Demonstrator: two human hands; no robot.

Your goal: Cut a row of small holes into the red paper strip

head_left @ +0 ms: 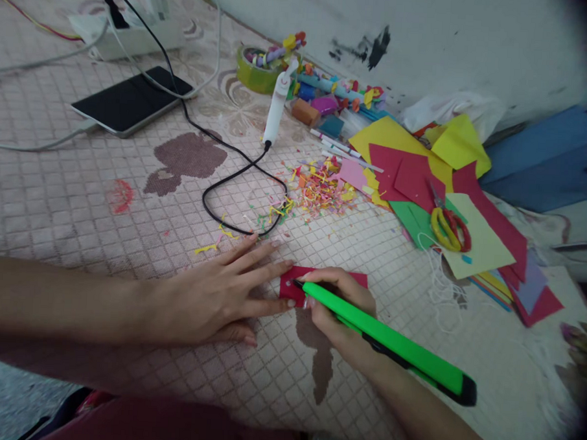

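From my end: left hand (237,285) spread flat on the checked tablecloth (267,381), fingertips at the left end of the red paper strip (287,288), holding nothing. Right hand (349,289) clamped around the green tool (390,331), its dark tip over the strip, contact unclear to me. Hands near each other, strip lying between and partly under them. Beyond, I've got paper scraps (321,185) beside a looped black cable (204,202); scissors (443,230) lie on coloured sheets (481,254), right.

It looks like a home: paper (482,246), scissors (449,228), tape (255,80) and scraps (321,190) lie on a patterned cloth (74,217), cables (223,142) cross it, and the wall (427,51) is stained.
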